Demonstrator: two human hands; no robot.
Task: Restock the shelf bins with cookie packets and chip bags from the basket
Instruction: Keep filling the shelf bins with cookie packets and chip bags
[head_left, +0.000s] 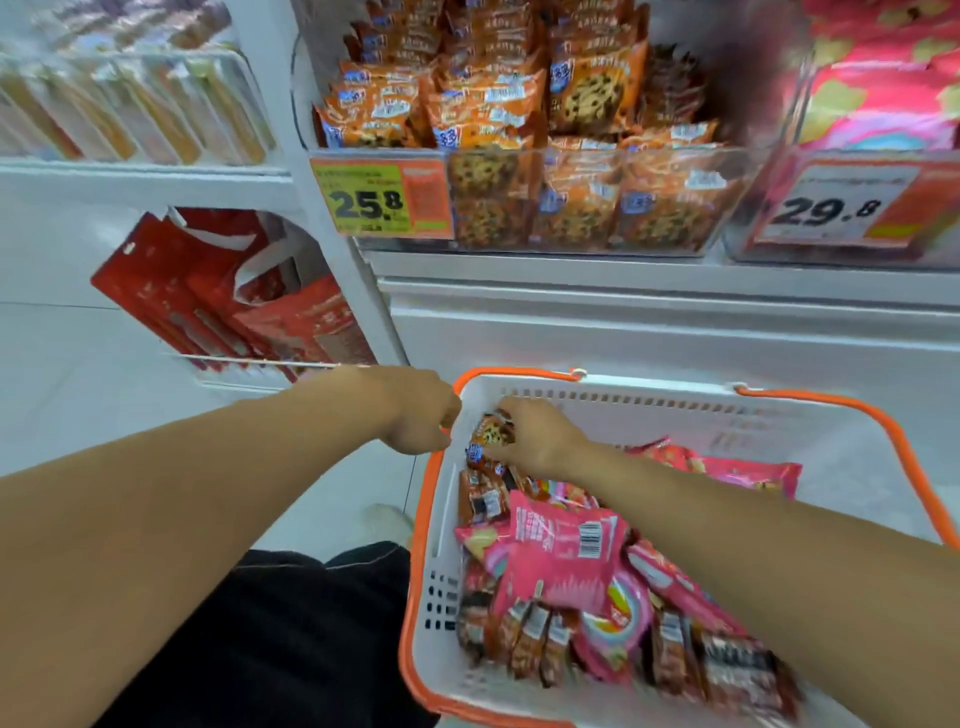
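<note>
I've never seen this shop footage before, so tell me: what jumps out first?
The white basket with orange rim at lower right, heaped with pink chip bags and brown cookie packets. The right hand grips one cookie packet at the basket's far end, left hand beside it. Above, a clear bin of orange cookie packets carries a 25.8 price tag.

The cookie bin (571, 208) is heaped above its clear front wall; only the open top, over that heap, gives a way in.
</note>
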